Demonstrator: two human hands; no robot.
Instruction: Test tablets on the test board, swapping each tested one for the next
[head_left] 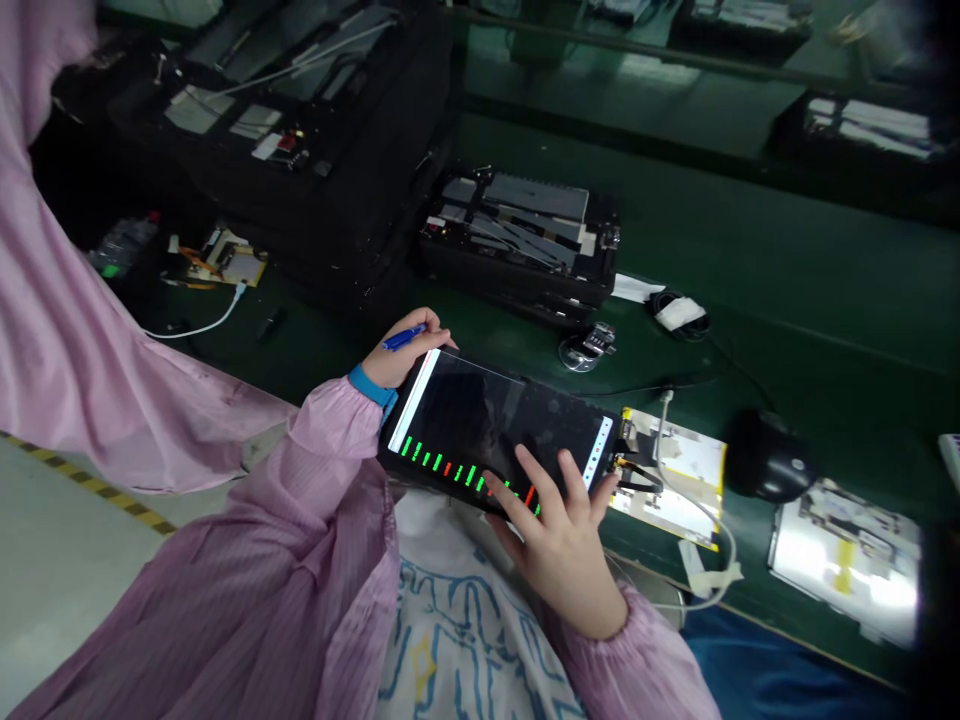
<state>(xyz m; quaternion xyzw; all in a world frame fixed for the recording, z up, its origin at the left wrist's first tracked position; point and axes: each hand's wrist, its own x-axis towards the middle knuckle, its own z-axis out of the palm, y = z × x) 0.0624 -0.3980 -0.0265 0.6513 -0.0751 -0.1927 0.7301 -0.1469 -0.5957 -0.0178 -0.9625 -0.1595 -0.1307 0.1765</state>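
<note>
A tablet-like touchscreen panel (517, 400) is tilted in front of my body, its dark screen carrying rows of green and red text along the near edge. At its upper left corner is my left hand (405, 350), with a blue pen (405, 337) tucked between closed fingers and a blue band round the wrist. Spread over the lower right part of the screen are the fingers of my right hand (559, 525); the thumb lies by the near edge. A black cable joins the panel's right end to a bare circuit board assembly (686, 470) lit on the bench.
Stacks of black trays (300, 130) with grey parts stand at the back left, and a smaller stack (525, 225) sits behind the panel. Right of the board are a black rounded device (769, 455) and a silver assembly (847, 555). A white cable (731, 540) loops nearby.
</note>
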